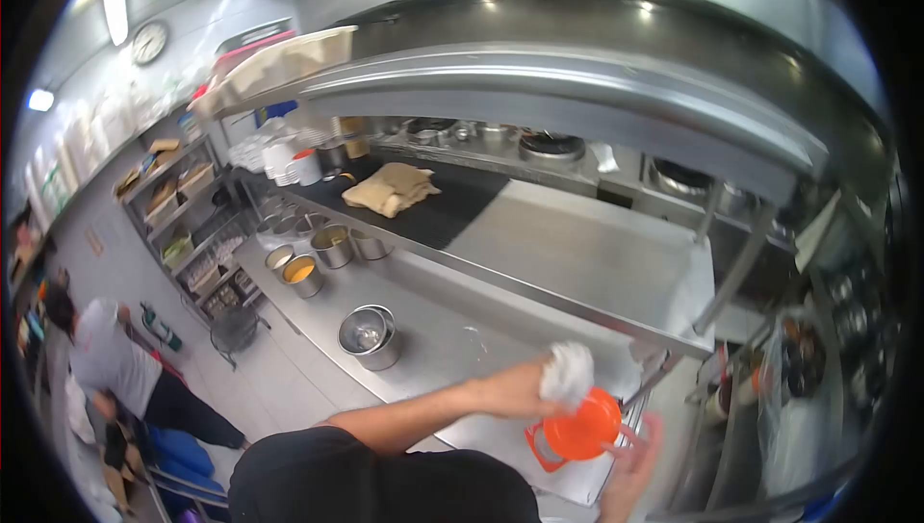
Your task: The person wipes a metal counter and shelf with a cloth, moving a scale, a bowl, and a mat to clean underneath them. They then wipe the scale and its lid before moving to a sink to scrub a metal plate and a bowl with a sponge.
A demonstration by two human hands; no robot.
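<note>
My left hand reaches across to the right, its fingers closed on a crumpled white bundle that looks like a cloth or thin plastic. The bundle is over the far left rim of an orange bowl. Below the bowl, an orange base with a pale round face shows at its left. At the bowl's right side is my right hand, slightly blurred, with fingers extended along the rim. Both hands are over the right end of the steel counter.
Nested steel pots stand on the counter's left half, and a pot of yellow contents is farther back. A raised steel shelf holds a beige cloth on a black mat. Another person is at the left.
</note>
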